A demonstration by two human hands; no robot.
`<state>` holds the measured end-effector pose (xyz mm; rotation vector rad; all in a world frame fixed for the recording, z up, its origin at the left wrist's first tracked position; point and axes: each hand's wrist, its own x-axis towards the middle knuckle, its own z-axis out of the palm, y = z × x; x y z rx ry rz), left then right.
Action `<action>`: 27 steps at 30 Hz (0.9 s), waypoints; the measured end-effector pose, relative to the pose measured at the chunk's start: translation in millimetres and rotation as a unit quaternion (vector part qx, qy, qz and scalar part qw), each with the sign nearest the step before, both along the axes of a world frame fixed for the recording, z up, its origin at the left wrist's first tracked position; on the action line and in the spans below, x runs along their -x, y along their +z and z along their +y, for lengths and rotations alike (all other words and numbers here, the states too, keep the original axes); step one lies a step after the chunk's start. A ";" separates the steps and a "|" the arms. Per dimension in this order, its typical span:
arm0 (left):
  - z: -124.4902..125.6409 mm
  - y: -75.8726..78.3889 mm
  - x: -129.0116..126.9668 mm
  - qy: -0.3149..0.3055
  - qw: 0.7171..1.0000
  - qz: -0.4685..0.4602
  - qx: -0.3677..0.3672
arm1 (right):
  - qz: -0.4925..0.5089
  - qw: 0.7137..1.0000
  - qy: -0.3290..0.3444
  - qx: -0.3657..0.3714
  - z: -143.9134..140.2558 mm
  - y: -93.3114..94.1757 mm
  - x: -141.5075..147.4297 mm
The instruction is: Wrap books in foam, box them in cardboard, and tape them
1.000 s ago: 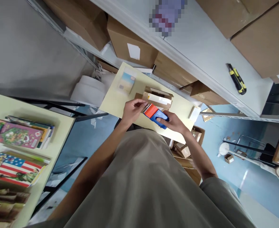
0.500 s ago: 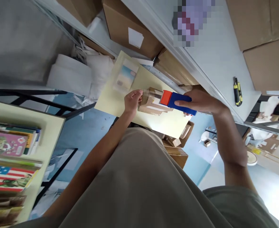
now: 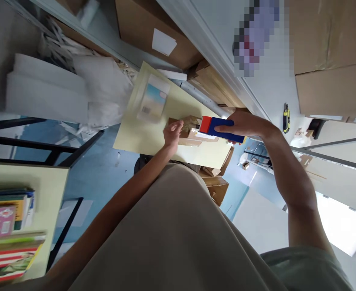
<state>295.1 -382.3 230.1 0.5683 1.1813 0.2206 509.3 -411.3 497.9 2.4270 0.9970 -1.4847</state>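
Observation:
My right hand [image 3: 241, 122] is wrapped round a blue and red tape dispenser [image 3: 222, 128], its red end over a small cardboard box [image 3: 193, 142]. The box lies on the pale yellow table. A shiny clear strip of packing tape [image 3: 193, 120] shows between the dispenser and my left hand [image 3: 172, 134]. That hand is at the box's left end, thumb and forefinger pinched together on the tape's end; the exact grip is partly hidden.
A wrapped item with a blue and yellow cover [image 3: 154, 99] lies on the table [image 3: 126, 131]. A yellow and black utility knife [image 3: 286, 118] rests on the grey shelf [image 3: 269, 89]. Large cartons [image 3: 153, 36] stand behind. Books [image 3: 10, 218] lie at left, open boxes [image 3: 216, 189] below.
My left hand has come down against the box's left end. The tape dispenser in my right hand has shifted slightly left in view. The camera view has turned somewhat.

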 end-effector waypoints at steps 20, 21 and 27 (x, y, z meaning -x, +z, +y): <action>-42.7 -44.2 -13.0 0.032 0.996 -0.040 -0.074 | -0.016 0.971 -0.039 0.237 36.7 0.9 46.8; -44.7 -47.0 -13.9 0.028 0.995 -0.045 -0.089 | -0.013 0.971 -0.043 0.236 36.7 0.8 47.6; -63.3 -63.2 -20.8 -0.020 0.984 -0.013 -0.179 | -0.027 0.974 -0.016 0.225 39.7 0.2 50.0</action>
